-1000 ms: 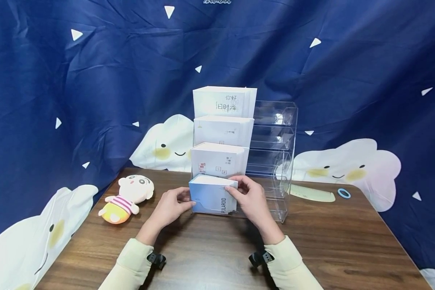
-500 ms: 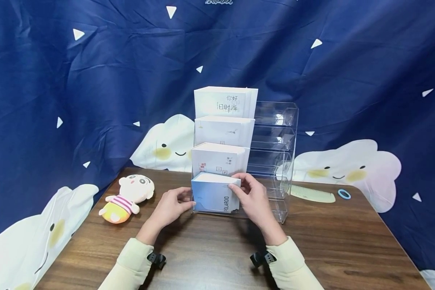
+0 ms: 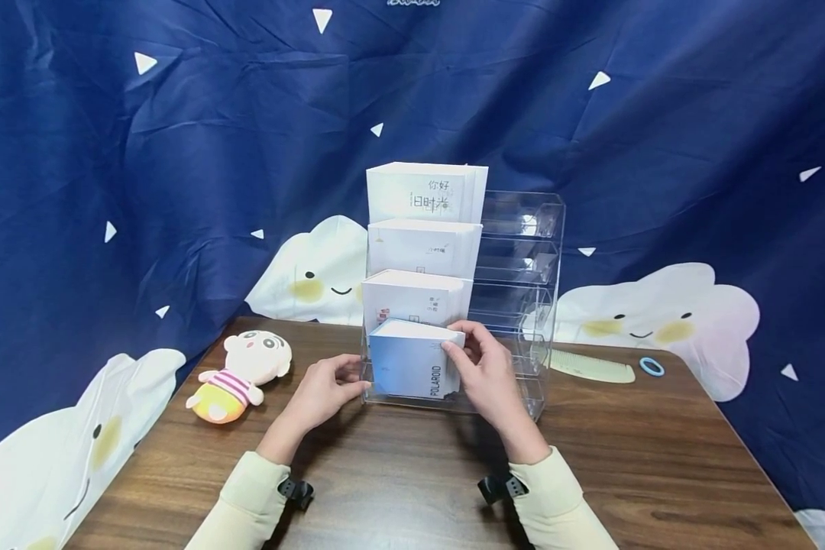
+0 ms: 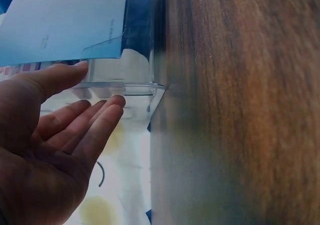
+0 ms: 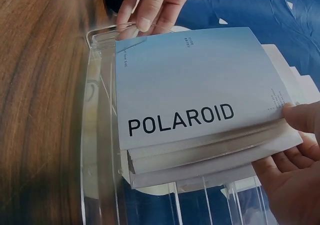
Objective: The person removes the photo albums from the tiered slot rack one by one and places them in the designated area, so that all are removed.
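A pale blue and white photo album (image 3: 409,363) marked POLAROID stands in the lowest tier of a clear acrylic rack (image 3: 538,393), tilted back slightly. My right hand (image 3: 490,374) pinches its upper right corner, the thumb on the cover and the other fingers behind. In the right wrist view the album's page edges (image 5: 215,147) face that hand. My left hand (image 3: 325,391) holds the rack's lower left side, with the thumb inside the front lip and the fingers outside the wall. Three white albums, among them the nearest one (image 3: 412,296), fill the tiers above.
A plush doll (image 3: 241,376) lies on the wooden table (image 3: 626,466) at the left. A pale green comb (image 3: 591,367) and a blue ring (image 3: 651,367) lie right of the rack. Behind hangs a dark blue curtain (image 3: 247,153) with clouds.
My right hand has moved the POLAROID album a little rightward, up and back into the rack's lowest tier. The left hand stays at the rack's side.
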The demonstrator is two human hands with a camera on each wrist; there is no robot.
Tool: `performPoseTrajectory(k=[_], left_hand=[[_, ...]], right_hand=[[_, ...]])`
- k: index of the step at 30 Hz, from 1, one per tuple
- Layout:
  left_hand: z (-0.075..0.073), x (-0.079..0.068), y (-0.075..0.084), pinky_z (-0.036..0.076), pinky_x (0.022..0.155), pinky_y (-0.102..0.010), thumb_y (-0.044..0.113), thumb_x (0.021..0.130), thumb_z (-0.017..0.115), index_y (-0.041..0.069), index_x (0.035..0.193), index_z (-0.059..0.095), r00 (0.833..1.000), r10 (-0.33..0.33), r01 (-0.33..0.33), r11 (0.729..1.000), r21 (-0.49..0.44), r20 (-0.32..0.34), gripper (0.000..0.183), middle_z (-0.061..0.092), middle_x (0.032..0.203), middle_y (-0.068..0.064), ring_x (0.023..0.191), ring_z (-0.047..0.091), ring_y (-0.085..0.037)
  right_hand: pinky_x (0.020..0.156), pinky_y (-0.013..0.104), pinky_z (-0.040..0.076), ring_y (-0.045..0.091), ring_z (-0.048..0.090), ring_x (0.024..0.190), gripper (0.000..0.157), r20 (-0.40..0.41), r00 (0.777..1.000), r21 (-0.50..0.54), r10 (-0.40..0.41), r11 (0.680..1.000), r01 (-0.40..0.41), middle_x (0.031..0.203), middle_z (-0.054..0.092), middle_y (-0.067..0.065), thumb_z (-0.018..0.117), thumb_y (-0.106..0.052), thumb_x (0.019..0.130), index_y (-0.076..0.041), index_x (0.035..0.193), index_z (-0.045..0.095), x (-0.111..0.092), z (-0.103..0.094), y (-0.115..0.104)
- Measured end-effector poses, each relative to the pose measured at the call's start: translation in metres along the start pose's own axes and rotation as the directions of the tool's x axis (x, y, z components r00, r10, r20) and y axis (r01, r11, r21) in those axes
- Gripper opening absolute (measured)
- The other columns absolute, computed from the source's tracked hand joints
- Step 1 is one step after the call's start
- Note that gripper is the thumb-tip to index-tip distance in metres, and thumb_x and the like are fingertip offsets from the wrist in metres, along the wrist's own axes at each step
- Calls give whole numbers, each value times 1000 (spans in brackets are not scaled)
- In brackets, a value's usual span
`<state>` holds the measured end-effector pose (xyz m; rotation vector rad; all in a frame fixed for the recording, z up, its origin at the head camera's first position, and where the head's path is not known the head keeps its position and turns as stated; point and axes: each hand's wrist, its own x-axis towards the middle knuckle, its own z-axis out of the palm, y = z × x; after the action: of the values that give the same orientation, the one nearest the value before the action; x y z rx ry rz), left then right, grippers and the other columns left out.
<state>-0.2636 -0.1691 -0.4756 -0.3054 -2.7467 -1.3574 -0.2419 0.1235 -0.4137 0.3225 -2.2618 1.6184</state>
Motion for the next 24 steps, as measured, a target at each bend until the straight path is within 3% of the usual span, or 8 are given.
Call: performPoseTrajectory(k=[7, 16, 24], left_hand=[[-1, 0, -1, 67, 104, -50, 18, 98, 88, -1, 143, 72, 1000, 21, -21, 1000, -2, 2, 51, 83, 130, -17, 112, 83, -27], [-6, 5, 0, 67, 104, -50, 16, 99, 87, -2, 143, 71, 998, 56, -56, 998, -9, -7, 50, 83, 127, -19, 111, 83, -30], [-4, 0, -3, 64, 109, -52, 16, 98, 87, -1, 144, 71, 1000, 19, -18, 999, -38, 24, 52, 82, 132, -19, 117, 82, -32]], right_hand=[[87, 8, 58, 16, 74, 107, 24, -22, 1000, 6, 6, 1000, -5, 122, 79, 21, 77, -6, 106, -1, 129, 71, -2, -7, -4], [87, 10, 60, 6, 72, 101, 25, -29, 998, 50, -48, 998, 50, 119, 78, 24, 74, -5, 107, 0, 131, 71, 2, -17, -13], [71, 13, 55, 5, 65, 84, 25, -122, 991, 72, -48, 996, 57, 102, 73, 22, 74, 0, 106, 0, 130, 73, -9, -47, -24]])
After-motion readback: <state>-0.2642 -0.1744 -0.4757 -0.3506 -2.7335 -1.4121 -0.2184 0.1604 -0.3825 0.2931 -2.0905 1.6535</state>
